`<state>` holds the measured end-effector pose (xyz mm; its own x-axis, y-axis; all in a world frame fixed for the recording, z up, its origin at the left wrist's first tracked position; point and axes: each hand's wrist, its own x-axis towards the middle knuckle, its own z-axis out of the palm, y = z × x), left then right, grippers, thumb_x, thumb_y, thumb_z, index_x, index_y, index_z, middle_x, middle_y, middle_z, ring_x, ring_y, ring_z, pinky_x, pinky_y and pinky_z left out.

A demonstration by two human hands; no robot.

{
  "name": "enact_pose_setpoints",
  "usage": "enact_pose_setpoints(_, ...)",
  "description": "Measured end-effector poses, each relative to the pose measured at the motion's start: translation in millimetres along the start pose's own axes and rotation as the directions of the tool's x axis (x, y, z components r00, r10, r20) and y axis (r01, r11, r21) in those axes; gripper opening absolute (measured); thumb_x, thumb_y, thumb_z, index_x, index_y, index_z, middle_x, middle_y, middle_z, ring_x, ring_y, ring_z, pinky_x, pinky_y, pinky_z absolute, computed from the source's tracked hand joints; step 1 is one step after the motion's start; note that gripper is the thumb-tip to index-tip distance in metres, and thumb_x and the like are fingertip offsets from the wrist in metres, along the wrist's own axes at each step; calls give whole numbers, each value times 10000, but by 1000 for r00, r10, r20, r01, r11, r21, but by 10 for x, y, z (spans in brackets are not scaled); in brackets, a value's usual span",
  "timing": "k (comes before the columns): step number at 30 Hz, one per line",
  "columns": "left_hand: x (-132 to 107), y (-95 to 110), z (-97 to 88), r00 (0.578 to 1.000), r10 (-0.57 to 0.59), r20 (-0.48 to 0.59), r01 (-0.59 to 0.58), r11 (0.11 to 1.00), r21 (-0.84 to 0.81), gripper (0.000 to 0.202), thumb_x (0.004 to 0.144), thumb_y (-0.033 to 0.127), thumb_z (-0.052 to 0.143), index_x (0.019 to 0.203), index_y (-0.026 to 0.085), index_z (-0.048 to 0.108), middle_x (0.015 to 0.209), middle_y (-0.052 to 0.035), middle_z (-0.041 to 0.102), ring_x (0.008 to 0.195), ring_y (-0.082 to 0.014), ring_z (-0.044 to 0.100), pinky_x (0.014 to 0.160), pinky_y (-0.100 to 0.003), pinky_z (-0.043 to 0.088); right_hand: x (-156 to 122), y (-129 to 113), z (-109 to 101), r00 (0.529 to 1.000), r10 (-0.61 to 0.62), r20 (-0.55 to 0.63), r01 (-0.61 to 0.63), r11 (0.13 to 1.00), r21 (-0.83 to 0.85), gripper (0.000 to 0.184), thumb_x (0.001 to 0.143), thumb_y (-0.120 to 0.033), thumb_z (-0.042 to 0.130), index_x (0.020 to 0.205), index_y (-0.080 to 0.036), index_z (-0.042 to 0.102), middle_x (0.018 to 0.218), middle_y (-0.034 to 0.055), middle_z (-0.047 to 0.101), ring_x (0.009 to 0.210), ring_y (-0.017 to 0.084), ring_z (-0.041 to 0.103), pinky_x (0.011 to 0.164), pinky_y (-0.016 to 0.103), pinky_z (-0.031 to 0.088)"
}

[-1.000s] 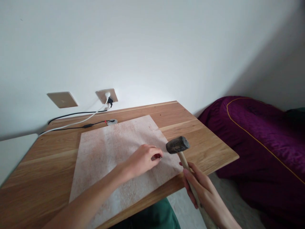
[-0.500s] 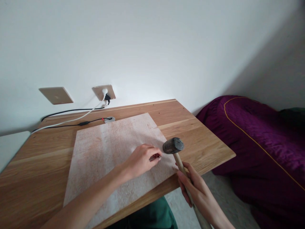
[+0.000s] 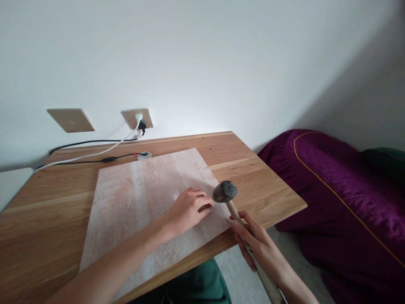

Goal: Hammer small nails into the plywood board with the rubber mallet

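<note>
A rubber mallet [image 3: 225,192] with a dark head and a pale wooden handle is gripped in my right hand [image 3: 253,238], just past the table's front edge. Its head is raised over the right side of a mottled pinkish-white board [image 3: 126,207]. My left hand [image 3: 191,207] rests on or just above that board, close to the mallet head. The fingers are curled together around a small dark item [image 3: 205,207] that is mostly hidden, so its kind does not show.
The board lies on a wooden table [image 3: 259,185] against a white wall. Black and white cables [image 3: 95,157] run along the back left to a wall socket [image 3: 137,118]. A purple-covered piece [image 3: 316,202] stands to the right. A white object [image 3: 14,185] is at the left edge.
The mallet and my right hand have shifted slightly left, bringing the head nearer my left hand. My left hand stays closed in about the same place. The view has moved slightly.
</note>
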<state>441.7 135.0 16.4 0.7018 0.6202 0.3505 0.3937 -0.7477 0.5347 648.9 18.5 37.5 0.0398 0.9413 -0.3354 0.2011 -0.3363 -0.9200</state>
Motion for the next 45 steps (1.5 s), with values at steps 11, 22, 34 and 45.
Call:
enact_pose_setpoints(11,-29,35,35,985,-170,-10,166,970,-180,487,826,13,671,1271,206,624,932,-7,790,871,-190,742,911,-356,552,-406,-21,-70,996,34,-85,-44,992,-120,619,931,-742,567,1247,-209,568,581,-86,496,359,77,416,355,203,329)
enact_pose_setpoints(22,-16,14,63,971,-240,6,232,932,-278,586,812,35,741,1349,223,601,923,-3,792,835,-183,749,832,-324,579,-341,-45,-17,1000,-2,2,2,978,-208,647,964,-728,516,1334,-199,557,502,-103,465,324,83,380,344,202,268)
enact_pose_setpoints(34,-40,13,53,973,-227,-28,212,940,-266,566,844,55,719,1367,233,593,913,-2,808,867,-198,768,837,-337,586,-2,-323,-149,983,-152,102,179,919,-352,466,1031,-650,468,1026,-202,598,460,-89,496,383,101,432,481,238,377)
enact_pose_setpoints(45,-28,23,51,976,-216,-39,202,953,-226,622,817,28,737,1392,216,591,895,4,810,895,-215,766,917,-379,571,155,-368,-186,983,-151,106,181,898,-400,434,1015,-628,477,845,-234,543,434,-83,440,362,101,383,409,236,304)
